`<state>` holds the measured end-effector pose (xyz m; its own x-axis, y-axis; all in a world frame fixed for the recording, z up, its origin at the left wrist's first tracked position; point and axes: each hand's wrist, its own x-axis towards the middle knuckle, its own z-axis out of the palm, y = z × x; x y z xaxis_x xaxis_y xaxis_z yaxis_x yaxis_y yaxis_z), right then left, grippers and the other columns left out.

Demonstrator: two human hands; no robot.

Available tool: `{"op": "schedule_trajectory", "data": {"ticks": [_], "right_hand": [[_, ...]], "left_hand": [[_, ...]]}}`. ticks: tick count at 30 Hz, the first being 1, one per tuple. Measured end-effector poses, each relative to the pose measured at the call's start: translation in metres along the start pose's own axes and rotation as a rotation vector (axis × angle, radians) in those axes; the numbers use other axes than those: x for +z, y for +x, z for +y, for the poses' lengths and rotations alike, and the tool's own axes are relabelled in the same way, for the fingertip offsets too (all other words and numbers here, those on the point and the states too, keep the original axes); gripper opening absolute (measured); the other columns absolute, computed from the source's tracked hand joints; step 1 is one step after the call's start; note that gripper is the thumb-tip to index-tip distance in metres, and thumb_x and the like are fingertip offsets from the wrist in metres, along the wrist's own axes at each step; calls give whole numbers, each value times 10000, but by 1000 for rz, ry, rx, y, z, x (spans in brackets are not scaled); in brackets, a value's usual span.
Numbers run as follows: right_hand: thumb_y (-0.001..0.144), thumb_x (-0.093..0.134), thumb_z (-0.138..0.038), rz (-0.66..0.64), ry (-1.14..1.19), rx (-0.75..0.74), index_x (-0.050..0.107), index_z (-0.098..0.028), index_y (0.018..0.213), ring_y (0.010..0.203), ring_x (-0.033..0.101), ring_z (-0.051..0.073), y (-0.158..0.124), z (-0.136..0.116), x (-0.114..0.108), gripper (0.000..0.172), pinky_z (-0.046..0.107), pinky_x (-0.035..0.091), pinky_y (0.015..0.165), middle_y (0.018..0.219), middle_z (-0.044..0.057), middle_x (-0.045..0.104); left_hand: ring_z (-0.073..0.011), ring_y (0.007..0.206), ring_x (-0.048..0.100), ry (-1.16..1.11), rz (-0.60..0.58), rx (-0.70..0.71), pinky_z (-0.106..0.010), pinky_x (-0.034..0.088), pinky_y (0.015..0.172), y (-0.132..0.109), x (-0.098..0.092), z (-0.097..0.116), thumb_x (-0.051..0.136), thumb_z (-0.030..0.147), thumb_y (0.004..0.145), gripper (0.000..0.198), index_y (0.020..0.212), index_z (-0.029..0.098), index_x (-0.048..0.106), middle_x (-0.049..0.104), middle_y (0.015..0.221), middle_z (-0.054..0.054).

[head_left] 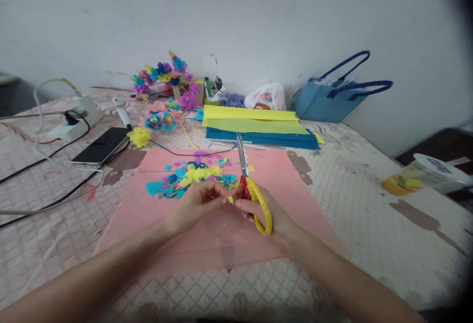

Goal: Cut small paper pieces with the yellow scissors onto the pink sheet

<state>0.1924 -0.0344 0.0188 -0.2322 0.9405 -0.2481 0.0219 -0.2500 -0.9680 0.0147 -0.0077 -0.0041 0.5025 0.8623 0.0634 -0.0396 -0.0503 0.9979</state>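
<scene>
Over the pink sheet at centre, I see my left hand pinching a yellow scrap, fingers nearly closed. My right hand grips the scissors, blades together, pointing away. Cut scraps lie just beyond. The bench is open rightward; cables and a phone crowd the left. The scrap's shape is too small to tell.

Scraps on sheet, phone left, bag behind
</scene>
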Motion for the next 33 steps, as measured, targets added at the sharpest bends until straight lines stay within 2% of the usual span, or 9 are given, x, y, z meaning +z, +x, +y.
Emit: {"op": "schedule_trajectory", "data": {"ticks": [4,11,25,29,33], "right_hand": [[653,619,-252,2,-29,-7,462,-204,788,565,434,94,-2,-2,0,213,205,319,454,704,-35,508],[660,636,-293,-8,-14,-7,464,-207,789,578,436,100,-1,-1,-1,232,202,316,445,725,-20,516],[687,667,-386,18,-23,-70,447,-209,761,569,428,106,2,0,-4,291,220,315,449,697,-21,502],[703,663,-372,40,-48,-85,455,-207,759,563,427,102,1,1,-4,272,224,324,467,690,-27,491],[697,669,-306,44,-50,-169,460,-208,764,639,490,125,3,4,-4,241,240,372,536,732,-14,518]], "left_hand": [[-109,659,540,-40,2,-33,-248,426,643,2,-1,1,680,282,760,169,750,127,612,591,699,-8],[-124,689,562,-66,25,-76,-263,448,668,2,-2,1,679,287,770,167,756,132,616,611,724,-17],[-115,678,595,-182,46,-77,-265,468,659,1,2,4,711,255,747,218,840,135,554,605,737,4],[-125,687,606,-191,37,-81,-277,473,666,0,2,3,716,256,742,235,855,137,548,621,748,-8],[-123,689,604,-186,33,-58,-267,470,652,1,3,2,717,254,739,230,842,138,548,620,749,-10]]}}
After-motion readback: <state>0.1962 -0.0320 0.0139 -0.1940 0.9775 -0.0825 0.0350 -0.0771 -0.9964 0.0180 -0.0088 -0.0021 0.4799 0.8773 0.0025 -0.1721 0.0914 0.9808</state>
